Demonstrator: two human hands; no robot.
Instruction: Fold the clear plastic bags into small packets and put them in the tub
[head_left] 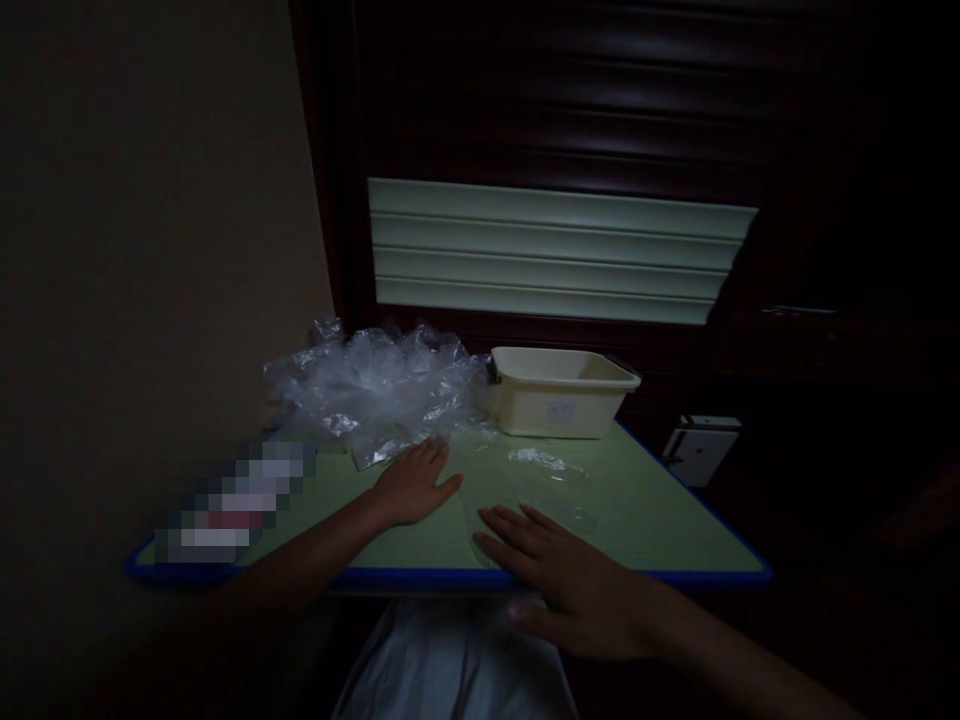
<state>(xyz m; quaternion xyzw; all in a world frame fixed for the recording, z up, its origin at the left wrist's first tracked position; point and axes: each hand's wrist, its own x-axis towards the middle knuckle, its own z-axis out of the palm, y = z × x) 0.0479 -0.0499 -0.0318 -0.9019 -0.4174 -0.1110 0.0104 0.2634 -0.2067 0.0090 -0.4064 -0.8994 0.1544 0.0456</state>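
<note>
A clear plastic bag [555, 485] lies flat on the green tabletop [660, 530], its surface shiny near the middle. My right hand [559, 580] is over the bag's near edge, fingers stretched out and thumb apart. My left hand [416, 482] is spread at the bag's left side, close to a heap of crumpled clear plastic bags [390, 385]. Neither hand grips anything. Whether the palms press on the plastic or hover just above it, I cannot tell in the dim light.
A cream plastic bin [559, 405] with a small label stands at the back of the table. On the left edge lies a blurred-out item [232, 510]. Blue trim [555, 578] borders the table. A white box [703, 450] is beyond the right edge. A slatted dark door [585, 100] rises behind.
</note>
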